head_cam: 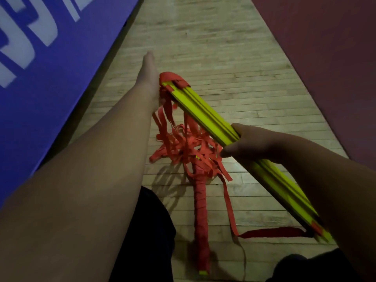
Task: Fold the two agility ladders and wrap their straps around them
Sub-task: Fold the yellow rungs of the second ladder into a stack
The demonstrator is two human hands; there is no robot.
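Observation:
A stack of yellow ladder rungs [203, 112] is held slanting above the wooden floor. My right hand [252, 143] grips its middle, thumb underneath. My left hand [149, 78] reaches to the stack's far end with fingers straight, its palm side against the red strap [173, 78] looped over that end. A tangle of red straps [183, 147] hangs from the stack to the floor. One loose strap [270, 233] trails from the near end. The second ladder [200, 210] lies on the floor below, bound in red strap, with a yellow tip showing.
A blue mat [40, 58] with white lettering runs along the left. A dark red mat [325, 58] borders the right. Wooden floor [213, 47] stretches ahead between them. My dark-clothed knees [146, 241] are at the bottom edge.

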